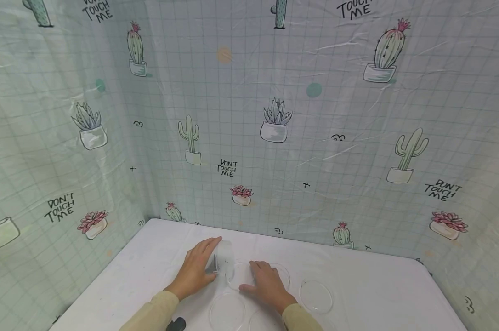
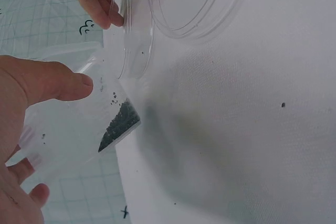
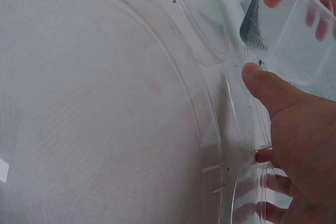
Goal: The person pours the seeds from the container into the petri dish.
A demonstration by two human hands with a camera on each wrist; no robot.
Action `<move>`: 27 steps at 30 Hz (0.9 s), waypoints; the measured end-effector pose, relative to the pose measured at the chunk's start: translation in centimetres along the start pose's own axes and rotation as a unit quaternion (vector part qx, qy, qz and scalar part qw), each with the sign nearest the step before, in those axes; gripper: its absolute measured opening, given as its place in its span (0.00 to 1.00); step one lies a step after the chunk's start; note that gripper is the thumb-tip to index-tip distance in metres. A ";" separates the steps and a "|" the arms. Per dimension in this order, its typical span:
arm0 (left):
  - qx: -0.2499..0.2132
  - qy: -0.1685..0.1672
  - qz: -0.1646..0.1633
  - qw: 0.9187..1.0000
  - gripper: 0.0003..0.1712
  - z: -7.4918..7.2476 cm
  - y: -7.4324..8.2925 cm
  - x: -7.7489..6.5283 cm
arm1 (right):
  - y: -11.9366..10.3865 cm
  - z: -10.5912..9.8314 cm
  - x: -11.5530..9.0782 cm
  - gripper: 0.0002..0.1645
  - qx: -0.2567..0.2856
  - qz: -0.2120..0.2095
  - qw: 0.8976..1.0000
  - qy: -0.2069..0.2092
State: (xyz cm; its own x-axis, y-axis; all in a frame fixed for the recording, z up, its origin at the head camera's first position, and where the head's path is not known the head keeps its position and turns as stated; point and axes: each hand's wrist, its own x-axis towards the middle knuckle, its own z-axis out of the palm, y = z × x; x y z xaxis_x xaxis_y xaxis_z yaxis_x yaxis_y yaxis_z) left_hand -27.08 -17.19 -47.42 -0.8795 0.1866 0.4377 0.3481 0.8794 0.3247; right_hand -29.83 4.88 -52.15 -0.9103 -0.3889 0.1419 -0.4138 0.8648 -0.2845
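L hand has tub clamped btwn thumb & fingers. Tub = clear, see-thru plastic, tilted w/ one corner low. Dark grains fill that corner in a wedge, just past L thumbtip; a few loose bits show on/thru the wall nr thumb. Grains look v. small, blackish.

R hand: fingers apart, thumb spread from them, at rim of dish; can't tell if they press or grip it. Dish = clear, round, low-walled, on white table btwn L & R fingers; tub's low corner is nr its rim. Other dishes, also clear, lie R of R fingers & nearer the wrists. Stray speck on table, well apart from L fingers. Black item, part cut off, is behind L fingers, by sleeve. Cactus-print cloth hangs beyond fingertips.
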 end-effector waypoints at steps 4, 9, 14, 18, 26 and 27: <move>0.005 -0.002 0.009 1.000 0.57 0.0 0.1 0.2 | 0.0 0.0 0.0 0.49 0.004 0.000 1.000 0.001; 0.008 -0.004 0.009 1.000 0.55 -0.1 0.4 0.3 | 0.0 -0.1 -0.1 0.49 0.007 0.003 1.000 0.000; 0.012 -0.016 0.012 1.000 0.54 -0.1 0.7 0.5 | 0.1 -0.1 -0.1 0.49 0.008 0.002 1.000 -0.001; 0.020 -0.020 0.022 0.999 0.54 -0.2 0.8 0.7 | 0.1 -0.1 -0.1 0.49 0.010 -0.001 1.000 0.001; 0.033 -0.020 0.048 0.998 0.55 -0.1 0.9 0.9 | 0.0 -0.2 -0.1 0.49 0.011 -0.002 1.000 0.000; 0.034 -0.020 0.051 0.998 0.55 -0.1 0.9 0.9 | 0.0 -0.2 -0.1 0.49 0.010 -0.003 1.000 0.000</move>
State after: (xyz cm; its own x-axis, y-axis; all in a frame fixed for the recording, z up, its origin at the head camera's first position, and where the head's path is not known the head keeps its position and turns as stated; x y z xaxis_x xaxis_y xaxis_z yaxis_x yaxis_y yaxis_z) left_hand -27.58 -16.25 -46.66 -0.8535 0.2919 0.4318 0.4143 0.8826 0.2222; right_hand -29.77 4.98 -51.99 -0.9079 -0.3937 0.1440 -0.4192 0.8563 -0.3018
